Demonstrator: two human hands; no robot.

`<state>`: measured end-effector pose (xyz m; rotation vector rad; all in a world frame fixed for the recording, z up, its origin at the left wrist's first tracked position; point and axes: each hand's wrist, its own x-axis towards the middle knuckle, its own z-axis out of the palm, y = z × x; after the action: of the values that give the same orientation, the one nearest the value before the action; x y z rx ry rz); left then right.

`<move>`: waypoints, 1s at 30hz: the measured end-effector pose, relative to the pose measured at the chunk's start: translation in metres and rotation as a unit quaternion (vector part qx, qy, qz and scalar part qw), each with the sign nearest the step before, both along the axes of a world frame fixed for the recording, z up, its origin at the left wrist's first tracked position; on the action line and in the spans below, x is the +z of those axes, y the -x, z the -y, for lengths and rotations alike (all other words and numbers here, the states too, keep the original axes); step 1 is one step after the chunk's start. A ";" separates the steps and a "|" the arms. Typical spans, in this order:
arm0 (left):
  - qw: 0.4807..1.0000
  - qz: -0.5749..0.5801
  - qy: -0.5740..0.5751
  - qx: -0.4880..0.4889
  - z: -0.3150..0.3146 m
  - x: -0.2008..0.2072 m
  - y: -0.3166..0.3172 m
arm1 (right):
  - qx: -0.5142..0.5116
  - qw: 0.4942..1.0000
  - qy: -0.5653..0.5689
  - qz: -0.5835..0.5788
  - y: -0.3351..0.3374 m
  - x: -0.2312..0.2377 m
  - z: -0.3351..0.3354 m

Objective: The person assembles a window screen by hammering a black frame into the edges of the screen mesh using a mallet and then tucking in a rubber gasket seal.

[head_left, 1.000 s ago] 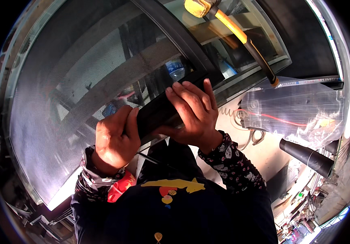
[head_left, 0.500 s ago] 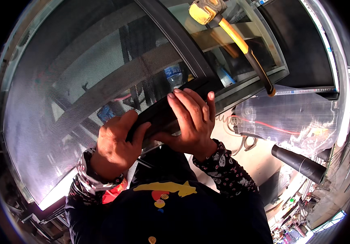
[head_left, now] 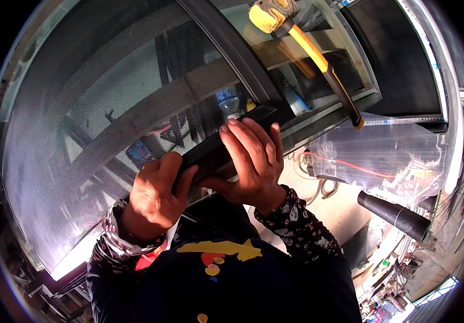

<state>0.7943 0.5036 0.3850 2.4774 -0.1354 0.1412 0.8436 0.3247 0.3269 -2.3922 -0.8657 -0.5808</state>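
A black window screen frame (head_left: pixel 210 31) with dark mesh (head_left: pixel 97 97) stretches in front of me. My left hand (head_left: pixel 155 196) is closed at the frame's near rail, fingers curled over its mesh side and thumb against the rail; its fingertips are hidden. To its right, my right hand (head_left: pixel 253 161) grips the same rail near the corner. Its long fingers lie across the top, and its thumb points left along the near side. Beyond the right hand, a mallet (head_left: pixel 315 54) with a yellow head and a yellow-and-black handle rests on a glass pane.
Under the mesh shows a plastic bottle (head_left: pixel 227 101) with a blue label. A clear plastic sheet (head_left: pixel 380 153) hangs at the right, above a black roll (head_left: pixel 393 215). A coiled hose (head_left: pixel 299 157) lies below the pane's edge. Small clutter fills the lower right.
Both hands keep their places on the rail with barely any shift. The frame and mallet appear slightly farther left in the picture.
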 end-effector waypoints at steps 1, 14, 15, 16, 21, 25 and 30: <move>1.000 -0.001 -0.004 -0.001 0.000 0.000 0.000 | 0.002 1.000 0.000 -0.006 0.000 0.001 0.000; 1.000 -0.005 -0.013 -0.012 0.000 0.005 -0.003 | -0.001 1.000 -0.023 -0.017 -0.003 0.007 -0.002; 1.000 -0.006 -0.013 -0.011 0.000 0.006 -0.004 | 0.005 1.000 -0.016 -0.012 -0.004 0.005 -0.001; 0.999 -0.010 -0.018 -0.026 -0.001 0.008 -0.005 | 0.010 1.000 -0.010 -0.007 -0.004 0.003 -0.001; 0.997 -0.009 -0.041 -0.058 0.000 0.021 -0.004 | 0.017 1.000 -0.018 -0.005 -0.005 0.002 0.001; 0.987 0.114 -0.115 0.001 0.011 0.046 0.010 | 0.014 0.999 -0.040 0.002 -0.005 0.004 0.004; 0.997 0.047 0.049 0.038 0.024 -0.011 0.015 | 0.074 0.996 -0.050 -0.026 -0.013 0.007 0.005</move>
<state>0.7796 0.4797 0.3744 2.3802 -0.0725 0.2910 0.8563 0.3197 0.3342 -2.2211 -0.9586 -0.4895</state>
